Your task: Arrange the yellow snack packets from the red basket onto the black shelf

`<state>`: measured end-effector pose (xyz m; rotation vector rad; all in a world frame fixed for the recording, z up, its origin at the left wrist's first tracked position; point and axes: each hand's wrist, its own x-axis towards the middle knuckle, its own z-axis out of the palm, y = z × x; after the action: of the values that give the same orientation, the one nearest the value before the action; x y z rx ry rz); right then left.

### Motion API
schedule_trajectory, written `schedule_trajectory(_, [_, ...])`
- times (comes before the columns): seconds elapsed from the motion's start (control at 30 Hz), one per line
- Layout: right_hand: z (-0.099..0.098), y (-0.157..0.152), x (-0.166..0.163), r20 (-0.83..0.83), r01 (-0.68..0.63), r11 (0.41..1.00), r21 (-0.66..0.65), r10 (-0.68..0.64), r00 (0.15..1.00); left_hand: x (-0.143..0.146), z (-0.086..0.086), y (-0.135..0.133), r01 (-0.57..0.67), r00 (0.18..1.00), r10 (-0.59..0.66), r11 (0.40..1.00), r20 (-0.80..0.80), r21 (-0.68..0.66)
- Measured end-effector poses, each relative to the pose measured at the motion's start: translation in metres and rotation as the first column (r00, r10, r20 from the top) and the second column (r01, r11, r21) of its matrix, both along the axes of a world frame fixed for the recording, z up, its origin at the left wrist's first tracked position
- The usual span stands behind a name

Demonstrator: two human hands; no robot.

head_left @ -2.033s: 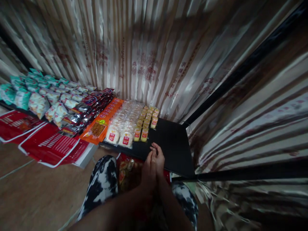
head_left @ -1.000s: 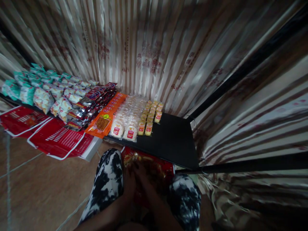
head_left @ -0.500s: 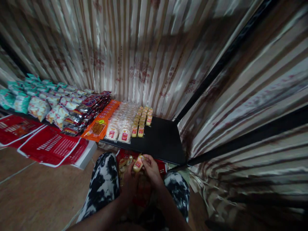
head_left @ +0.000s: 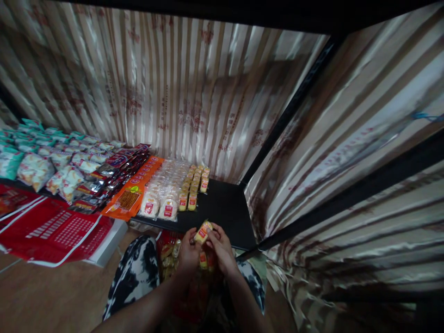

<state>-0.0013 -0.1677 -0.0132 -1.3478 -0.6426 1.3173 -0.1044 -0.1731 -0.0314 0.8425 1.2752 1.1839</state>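
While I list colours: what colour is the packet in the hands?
The packet is yellow with a red label, seen in the head view.

From here I read this as a shop or stockroom: packaged snacks fill a black shelf in close rows.

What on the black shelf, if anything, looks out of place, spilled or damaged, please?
Nothing looks clearly spilled or damaged, though the light is dim. Only one uneven spot stands out: among the small yellow snack packs on the black shelf, the rightmost row ends farther back than the others.
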Motion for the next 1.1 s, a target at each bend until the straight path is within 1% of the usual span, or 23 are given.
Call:
schedule_trajectory(0.07, [-0.002, 0.006, 0.004, -0.019, 0.014, 1.000, -0.003, -0.014, 1.000, 0.010, -0.002, 0.011, -0.001, 1.000, 0.001, 1.000, 0.001, 0.009])
schedule_trajectory(0.13, [-0.005, 0.012, 0.007, -0.018, 0.005, 1.000, -0.019, -0.005, 1.000, 0.019, -0.004, 0.021, -0.003, 0.999, 0.004, 1.000, -0.033, 0.026])
schedule_trajectory(0.27, [-0.012, 0.027, 0.016, 0.027, -0.023, 1.000, -0.012, 0.023, 0.999, 0.034, -0.008, 0.041, 0.008, 0.994, -0.001, 0.998, -0.110, 0.064])
schedule_trajectory(0.33, [-0.014, 0.038, 0.022, 0.052, -0.019, 0.999, 0.028, 0.018, 0.998, 0.040, -0.009, 0.049, 0.009, 0.979, 0.010, 0.996, -0.202, 0.090])
schedule_trajectory(0.43, [-0.016, 0.060, 0.029, 0.115, 0.015, 0.996, 0.089, -0.025, 0.993, 0.050, -0.006, 0.057, -0.011, 0.917, 0.077, 0.986, -0.392, 0.169])
schedule_trajectory(0.5, [-0.018, 0.078, 0.033, 0.174, 0.046, 0.992, 0.120, -0.067, 0.982, 0.055, -0.003, 0.062, 0.020, 0.876, 0.087, 0.976, -0.474, 0.216])
schedule_trajectory(0.53, [-0.020, 0.088, 0.035, 0.203, 0.061, 0.989, 0.134, -0.087, 0.975, 0.058, -0.001, 0.065, 0.048, 0.866, 0.068, 0.975, -0.495, 0.217])
schedule_trajectory(0.57, [-0.022, 0.098, 0.035, 0.227, 0.070, 0.987, 0.147, -0.103, 0.968, 0.060, 0.001, 0.068, 0.076, 0.863, 0.035, 0.977, -0.504, 0.197])
schedule_trajectory(0.63, [-0.027, 0.117, 0.036, 0.277, 0.064, 0.983, 0.174, -0.112, 0.954, 0.064, 0.003, 0.077, 0.111, 0.869, -0.039, 0.987, -0.494, 0.118])
schedule_trajectory(0.7, [-0.032, 0.135, 0.037, 0.345, 0.039, 0.979, 0.199, -0.107, 0.933, 0.067, 0.004, 0.088, 0.116, 0.883, -0.081, 0.992, -0.463, 0.047])
schedule_trajectory(0.73, [-0.033, 0.143, 0.037, 0.388, 0.023, 0.978, 0.205, -0.103, 0.916, 0.068, 0.005, 0.094, 0.116, 0.892, -0.089, 0.993, -0.444, 0.034])
schedule_trajectory(0.9, [-0.038, 0.170, 0.036, 0.588, -0.045, 0.981, 0.186, -0.074, 0.806, 0.069, 0.005, 0.122, 0.111, 0.921, -0.079, 0.992, -0.381, 0.062])
schedule_trajectory(1.03, [-0.037, 0.178, 0.031, 0.655, -0.053, 0.989, 0.136, -0.050, 0.754, 0.067, 0.000, 0.137, 0.094, 0.932, -0.057, 0.992, -0.358, 0.088])
schedule_trajectory(1.1, [-0.036, 0.179, 0.029, 0.680, -0.032, 0.991, 0.131, -0.066, 0.731, 0.067, -0.005, 0.142, 0.081, 0.944, -0.042, 0.991, -0.328, 0.106])
